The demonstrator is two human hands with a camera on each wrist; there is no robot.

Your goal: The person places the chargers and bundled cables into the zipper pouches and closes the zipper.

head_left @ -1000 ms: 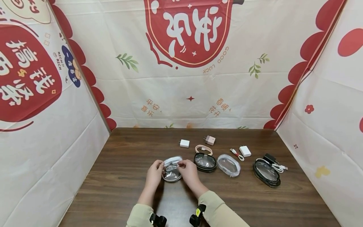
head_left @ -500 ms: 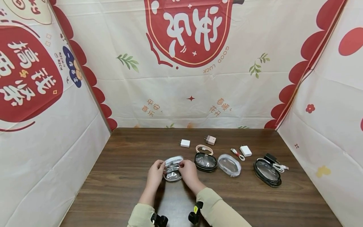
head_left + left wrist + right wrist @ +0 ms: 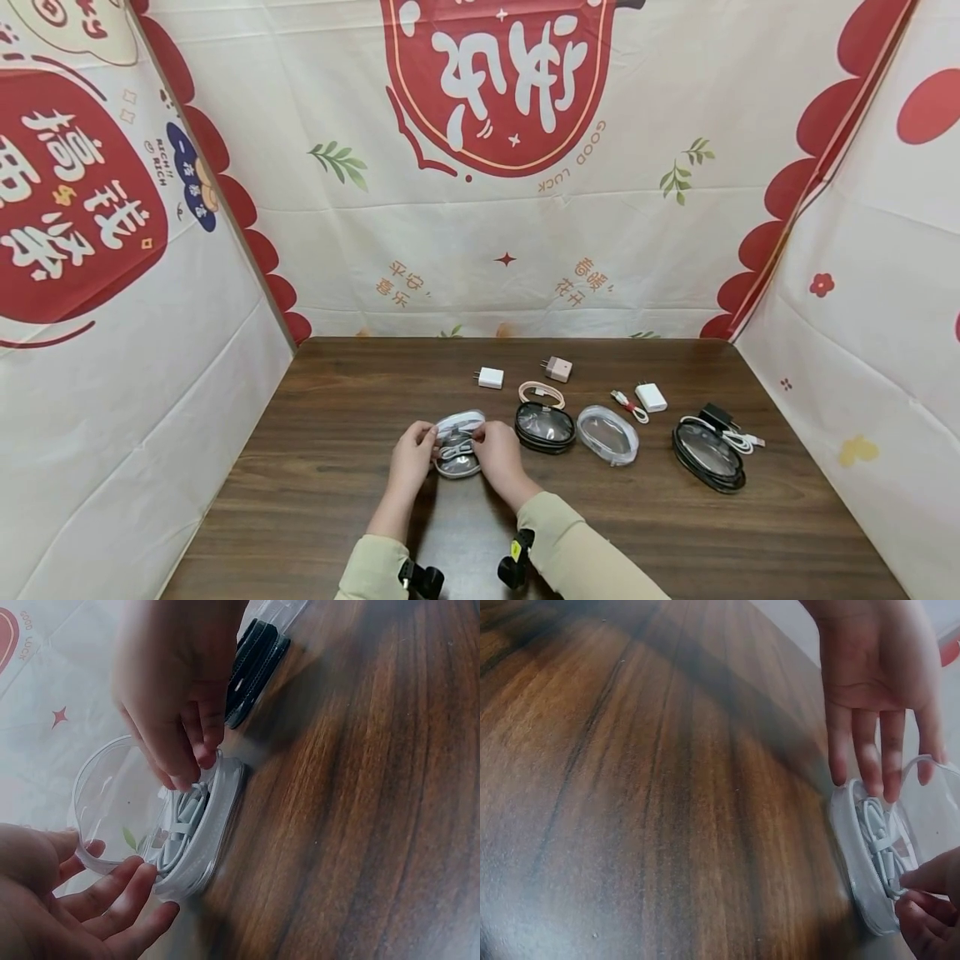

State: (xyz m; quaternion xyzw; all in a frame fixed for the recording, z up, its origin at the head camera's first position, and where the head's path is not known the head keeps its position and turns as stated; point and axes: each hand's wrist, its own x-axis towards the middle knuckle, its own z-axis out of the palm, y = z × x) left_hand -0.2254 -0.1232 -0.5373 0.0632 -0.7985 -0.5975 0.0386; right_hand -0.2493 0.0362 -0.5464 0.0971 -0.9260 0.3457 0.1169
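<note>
A clear oval case with a pale rim [image 3: 458, 472] stands on the table between the two hands, its transparent lid raised. Inside lies a coiled white cable [image 3: 180, 829], gathered by a band. My left hand [image 3: 410, 457] [image 3: 71, 904] holds the lid's edge between thumb and finger, its other fingers along the case's side. From the opposite end, my right hand [image 3: 500, 454] [image 3: 928, 919] pinches the cable [image 3: 885, 844] at the case opening. In the right wrist view, the left hand's fingers [image 3: 868, 761] reach down to the case's far end.
To the right lie a black-rimmed case [image 3: 545, 427], a clear case [image 3: 607, 435] and another black-rimmed case [image 3: 708, 454] with a cable and black plug. Behind are a beige cable [image 3: 542, 392], a small tied cable [image 3: 630, 406] and white [image 3: 491, 378], pinkish [image 3: 558, 369] and white [image 3: 652, 397] plugs.
The coiled cable has shifted slightly down toward the near part of the case. Both hands have stayed in nearly the same place, still at the case's two ends.
</note>
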